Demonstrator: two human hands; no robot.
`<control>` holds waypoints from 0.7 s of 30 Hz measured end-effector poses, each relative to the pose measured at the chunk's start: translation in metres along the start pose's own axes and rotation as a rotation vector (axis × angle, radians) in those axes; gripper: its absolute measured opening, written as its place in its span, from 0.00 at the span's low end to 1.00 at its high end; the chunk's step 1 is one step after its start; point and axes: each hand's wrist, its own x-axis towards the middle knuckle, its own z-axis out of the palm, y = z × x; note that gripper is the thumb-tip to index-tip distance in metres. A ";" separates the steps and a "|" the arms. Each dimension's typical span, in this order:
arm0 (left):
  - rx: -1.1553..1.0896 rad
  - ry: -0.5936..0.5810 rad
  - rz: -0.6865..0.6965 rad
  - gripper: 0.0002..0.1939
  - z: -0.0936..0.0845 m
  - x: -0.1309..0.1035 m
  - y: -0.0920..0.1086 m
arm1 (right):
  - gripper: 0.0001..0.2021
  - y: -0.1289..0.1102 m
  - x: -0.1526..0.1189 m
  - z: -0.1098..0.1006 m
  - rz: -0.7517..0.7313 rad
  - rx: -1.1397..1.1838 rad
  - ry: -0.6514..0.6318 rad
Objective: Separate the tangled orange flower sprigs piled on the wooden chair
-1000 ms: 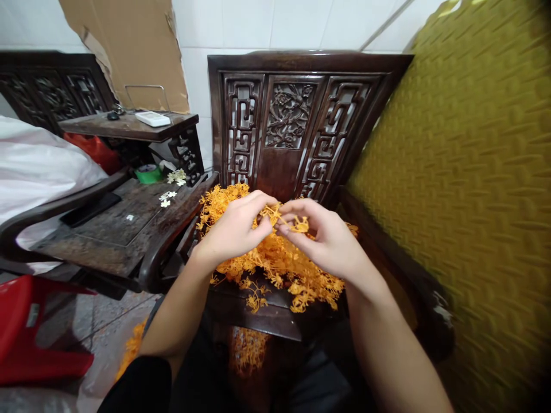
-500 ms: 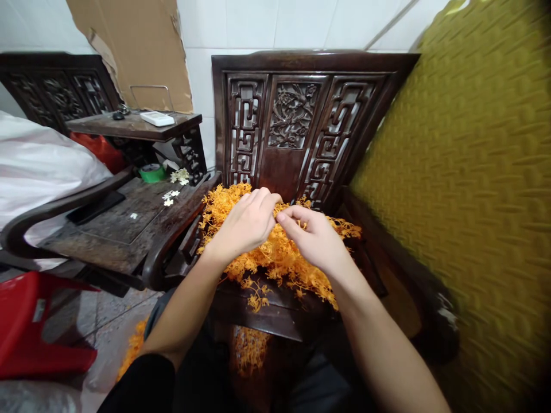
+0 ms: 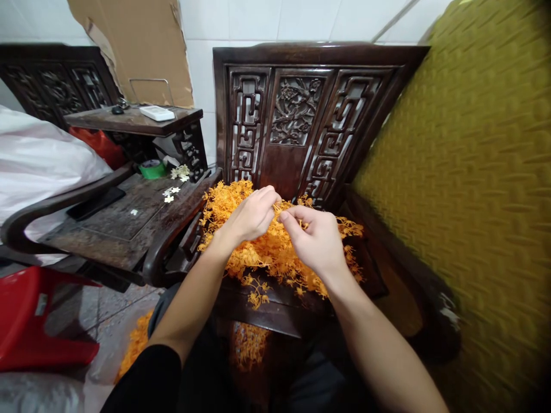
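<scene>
A heap of orange, stringy plastic-looking pieces (image 3: 275, 252) lies on the seat of a dark carved wooden chair (image 3: 282, 169). Above the heap, my left hand (image 3: 257, 212) has its fingers pressed together over a thin orange strand. Close to its right, my right hand (image 3: 312, 232) pinches at the same spot with thumb and forefinger. The fingertips nearly meet, and the small part between them is mostly hidden.
On the left, a worn wooden seat (image 3: 116, 221) bears green tape (image 3: 152, 168), a dark phone (image 3: 95, 205) and pale small pieces (image 3: 169, 198). A red stool (image 3: 38, 321) stands lower left. A yellow textured panel (image 3: 473, 172) leans at right.
The view has shifted slightly. The fingertips of my two hands have moved a little apart, and a thin orange strand now shows between them.
</scene>
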 end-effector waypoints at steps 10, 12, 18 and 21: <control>-0.430 0.194 -0.358 0.06 -0.018 -0.008 -0.016 | 0.15 0.007 0.011 -0.042 0.088 0.580 0.089; -0.671 0.227 -0.324 0.16 -0.017 -0.002 0.007 | 0.21 0.004 0.015 -0.040 0.139 0.701 -0.023; -0.919 0.237 -0.389 0.22 -0.028 0.008 0.050 | 0.12 0.004 0.015 -0.030 0.302 0.916 -0.182; -0.906 0.152 -0.421 0.15 -0.034 0.006 0.056 | 0.11 0.010 0.014 -0.021 0.280 0.864 -0.116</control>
